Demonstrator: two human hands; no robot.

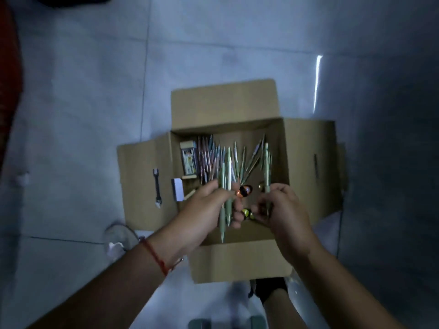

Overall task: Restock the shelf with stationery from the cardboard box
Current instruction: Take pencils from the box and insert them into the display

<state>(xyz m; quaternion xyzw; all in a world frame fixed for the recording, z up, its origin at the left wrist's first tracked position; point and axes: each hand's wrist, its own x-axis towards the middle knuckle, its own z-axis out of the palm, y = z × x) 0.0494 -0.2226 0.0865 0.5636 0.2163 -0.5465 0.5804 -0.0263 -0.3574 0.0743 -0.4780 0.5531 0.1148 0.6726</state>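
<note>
Both hands (pixel 240 210) hide the near pens (pixel 225 181); box contents blurred.

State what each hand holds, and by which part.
Left hand grips a bunch of green pens near their lower ends. Right hand pinches one green pen low on its barrel.

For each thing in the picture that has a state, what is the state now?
cardboard box: open, all flaps folded out, on the floor.
left hand: grips a bundle of green pens.
right hand: pinches one green pen.
loose pens: lying in the box.
black tool: lying on the left flap.
</note>
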